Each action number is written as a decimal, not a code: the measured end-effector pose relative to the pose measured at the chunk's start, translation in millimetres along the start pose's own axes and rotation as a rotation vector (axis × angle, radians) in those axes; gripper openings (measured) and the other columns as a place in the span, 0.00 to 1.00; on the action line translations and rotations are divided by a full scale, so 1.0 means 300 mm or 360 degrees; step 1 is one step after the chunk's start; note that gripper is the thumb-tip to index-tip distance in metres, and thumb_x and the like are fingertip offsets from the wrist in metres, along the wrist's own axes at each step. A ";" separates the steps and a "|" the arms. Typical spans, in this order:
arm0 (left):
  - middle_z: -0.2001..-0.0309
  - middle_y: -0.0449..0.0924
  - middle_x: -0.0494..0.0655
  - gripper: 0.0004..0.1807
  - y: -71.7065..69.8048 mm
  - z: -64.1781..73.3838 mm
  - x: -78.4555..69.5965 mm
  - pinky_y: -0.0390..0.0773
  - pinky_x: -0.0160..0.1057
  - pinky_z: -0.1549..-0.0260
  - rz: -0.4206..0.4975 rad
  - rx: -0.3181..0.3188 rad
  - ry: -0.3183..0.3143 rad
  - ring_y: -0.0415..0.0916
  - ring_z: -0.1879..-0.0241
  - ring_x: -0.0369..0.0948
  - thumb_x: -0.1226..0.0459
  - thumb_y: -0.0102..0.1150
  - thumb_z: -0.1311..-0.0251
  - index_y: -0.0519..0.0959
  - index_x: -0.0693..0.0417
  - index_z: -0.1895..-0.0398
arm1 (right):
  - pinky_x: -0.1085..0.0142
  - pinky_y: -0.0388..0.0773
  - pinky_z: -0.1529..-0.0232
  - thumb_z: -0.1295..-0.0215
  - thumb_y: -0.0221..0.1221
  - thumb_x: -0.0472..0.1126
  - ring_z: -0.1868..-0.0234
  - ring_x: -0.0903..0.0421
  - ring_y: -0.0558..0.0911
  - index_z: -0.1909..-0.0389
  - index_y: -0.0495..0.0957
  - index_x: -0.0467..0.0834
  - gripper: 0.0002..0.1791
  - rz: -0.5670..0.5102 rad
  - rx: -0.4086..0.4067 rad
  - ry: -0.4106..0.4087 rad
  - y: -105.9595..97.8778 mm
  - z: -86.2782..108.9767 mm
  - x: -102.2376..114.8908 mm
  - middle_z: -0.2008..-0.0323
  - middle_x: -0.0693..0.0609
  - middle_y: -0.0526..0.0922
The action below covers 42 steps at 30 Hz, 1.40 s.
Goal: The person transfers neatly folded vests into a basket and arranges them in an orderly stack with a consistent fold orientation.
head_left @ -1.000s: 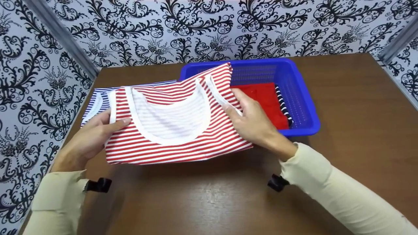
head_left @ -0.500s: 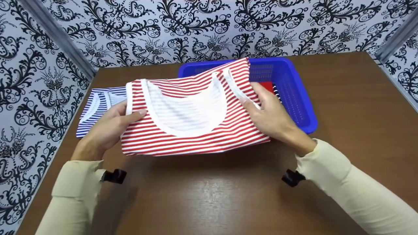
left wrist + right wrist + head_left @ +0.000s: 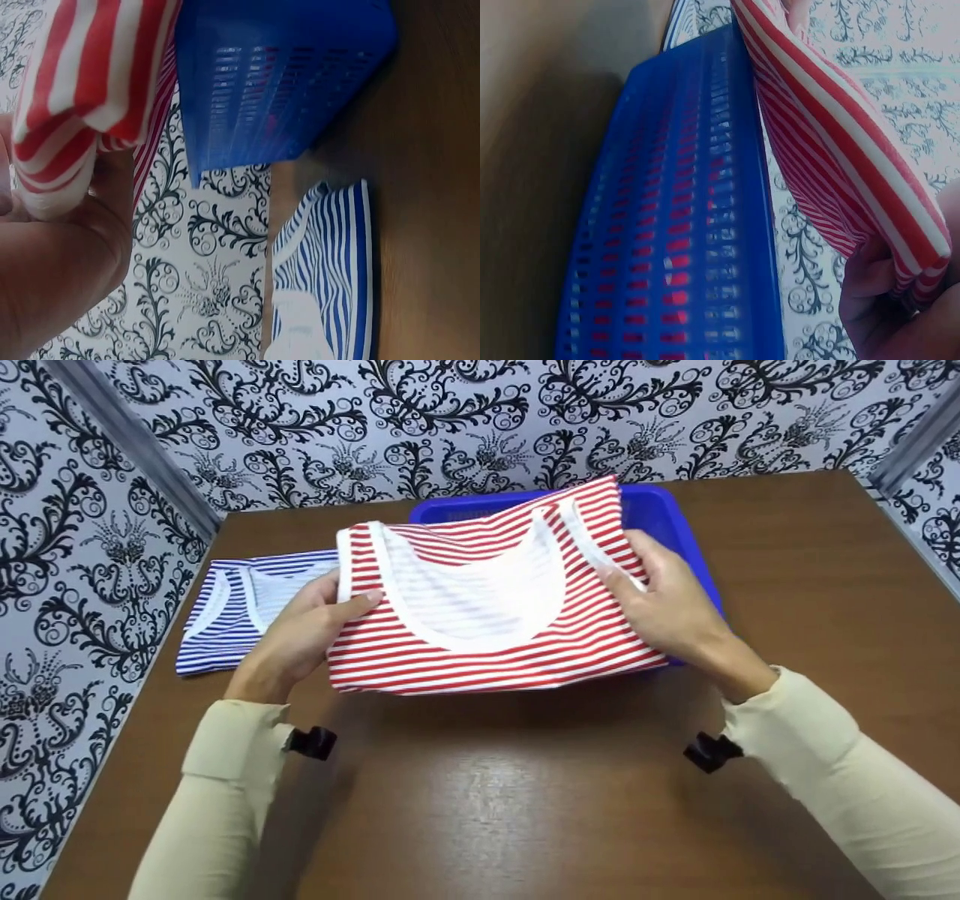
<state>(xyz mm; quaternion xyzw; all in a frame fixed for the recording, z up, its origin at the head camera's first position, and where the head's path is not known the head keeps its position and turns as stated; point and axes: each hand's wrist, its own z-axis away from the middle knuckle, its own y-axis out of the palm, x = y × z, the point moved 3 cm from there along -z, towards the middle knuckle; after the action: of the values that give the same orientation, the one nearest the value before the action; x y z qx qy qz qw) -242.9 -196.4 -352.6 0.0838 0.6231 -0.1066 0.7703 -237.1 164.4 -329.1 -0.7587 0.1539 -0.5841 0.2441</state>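
Observation:
A folded red-and-white striped tank top (image 3: 465,671) with white neck trim is held up off the table, in front of and over the blue plastic basket (image 3: 656,499). My left hand (image 3: 304,630) pinches its left edge, thumb on top and fingers beneath. At the right edge my right hand (image 3: 675,600) grips the cloth near the white armhole trim. The left wrist view shows the folded edge of the tank top (image 3: 94,82) in the left hand. In the right wrist view, fingers of the right hand (image 3: 877,307) curl under the cloth. Most of the basket's inside is hidden.
A folded blue-and-white striped tank top (image 3: 225,622) lies on the brown table (image 3: 480,810) at left, partly behind the left hand. Red cloth shows through the holes of the basket wall (image 3: 682,225). A patterned wall (image 3: 480,427) stands behind the table.
Both hands have carried the red-striped tank top right and slightly away, across the basket. It now covers the red cloth inside, and more of the blue-striped top shows.

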 end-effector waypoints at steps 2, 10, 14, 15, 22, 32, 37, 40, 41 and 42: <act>0.53 0.83 0.57 0.26 0.014 -0.017 -0.002 0.86 0.45 0.62 -0.0001 -0.0004 0.0002 0.86 0.60 0.48 0.60 0.53 0.28 0.62 0.57 0.31 | 0.67 0.75 0.57 0.24 0.50 0.46 0.62 0.55 0.81 0.36 0.70 0.43 0.21 0.0029 -0.0015 0.0015 -0.017 -0.001 -0.007 0.55 0.47 0.81; 0.53 0.82 0.56 0.24 0.060 -0.071 -0.016 0.85 0.43 0.63 -0.0056 -0.0020 0.0031 0.85 0.61 0.46 0.61 0.53 0.28 0.65 0.58 0.33 | 0.68 0.75 0.63 0.24 0.50 0.48 0.65 0.54 0.80 0.36 0.70 0.43 0.21 0.0080 -0.0027 0.0068 -0.073 0.000 -0.024 0.57 0.45 0.79; 0.54 0.83 0.55 0.22 0.077 -0.091 -0.021 0.85 0.42 0.63 -0.0044 -0.0040 0.0039 0.85 0.62 0.45 0.61 0.53 0.28 0.66 0.60 0.35 | 0.68 0.74 0.63 0.24 0.50 0.51 0.65 0.54 0.80 0.35 0.70 0.44 0.23 0.0116 -0.0032 0.0080 -0.097 -0.009 -0.037 0.57 0.45 0.78; 0.54 0.83 0.55 0.22 0.082 -0.097 -0.022 0.85 0.42 0.62 -0.0028 -0.0040 0.0042 0.85 0.61 0.45 0.62 0.53 0.28 0.66 0.60 0.35 | 0.68 0.75 0.64 0.24 0.50 0.51 0.66 0.54 0.80 0.35 0.70 0.45 0.23 0.0120 -0.0032 0.0084 -0.103 -0.012 -0.041 0.57 0.45 0.78; 0.52 0.82 0.57 0.23 0.112 -0.135 -0.033 0.85 0.41 0.63 0.0002 -0.0064 0.0041 0.84 0.60 0.46 0.62 0.53 0.28 0.66 0.57 0.33 | 0.68 0.75 0.65 0.25 0.50 0.53 0.67 0.55 0.80 0.36 0.70 0.45 0.23 0.0129 -0.0051 0.0106 -0.134 -0.037 -0.070 0.57 0.46 0.78; 0.52 0.81 0.56 0.23 0.124 -0.175 -0.032 0.84 0.41 0.64 -0.0031 -0.0041 0.0032 0.84 0.62 0.45 0.64 0.52 0.28 0.65 0.57 0.33 | 0.69 0.75 0.65 0.25 0.50 0.53 0.66 0.56 0.80 0.36 0.70 0.44 0.24 0.0143 -0.0061 0.0109 -0.147 -0.058 -0.100 0.56 0.45 0.79; 0.51 0.81 0.56 0.24 0.131 -0.196 -0.027 0.84 0.41 0.61 -0.0024 -0.0017 0.0039 0.84 0.60 0.45 0.64 0.52 0.28 0.65 0.57 0.31 | 0.70 0.74 0.65 0.25 0.50 0.52 0.66 0.56 0.80 0.36 0.70 0.44 0.23 0.0174 -0.0071 0.0090 -0.156 -0.063 -0.109 0.57 0.45 0.78; 0.51 0.80 0.56 0.25 0.133 -0.207 -0.026 0.84 0.41 0.60 -0.0029 0.0003 0.0043 0.84 0.60 0.44 0.64 0.52 0.28 0.64 0.58 0.30 | 0.70 0.75 0.67 0.25 0.50 0.52 0.68 0.57 0.80 0.37 0.70 0.43 0.23 0.0161 -0.0069 0.0081 -0.160 -0.068 -0.113 0.58 0.45 0.78; 0.51 0.80 0.55 0.25 0.132 -0.209 -0.027 0.84 0.41 0.60 -0.0038 0.0001 0.0044 0.83 0.60 0.44 0.64 0.52 0.28 0.64 0.58 0.30 | 0.71 0.76 0.67 0.25 0.51 0.52 0.68 0.57 0.80 0.37 0.70 0.43 0.23 0.0152 -0.0068 0.0077 -0.161 -0.070 -0.113 0.58 0.45 0.78; 0.51 0.80 0.55 0.25 0.132 -0.210 -0.027 0.84 0.41 0.60 -0.0048 -0.0007 0.0044 0.83 0.60 0.44 0.64 0.52 0.28 0.64 0.57 0.31 | 0.71 0.76 0.68 0.25 0.51 0.51 0.69 0.57 0.80 0.37 0.70 0.42 0.23 0.0143 -0.0067 0.0073 -0.161 -0.073 -0.114 0.58 0.45 0.78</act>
<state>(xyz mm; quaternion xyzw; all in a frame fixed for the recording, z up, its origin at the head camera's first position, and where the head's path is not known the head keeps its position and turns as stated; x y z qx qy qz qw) -293.4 -141.3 -358.0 0.0742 0.6351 -0.1156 0.7601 -269.8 218.2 -325.9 -0.7424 0.2056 -0.5863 0.2505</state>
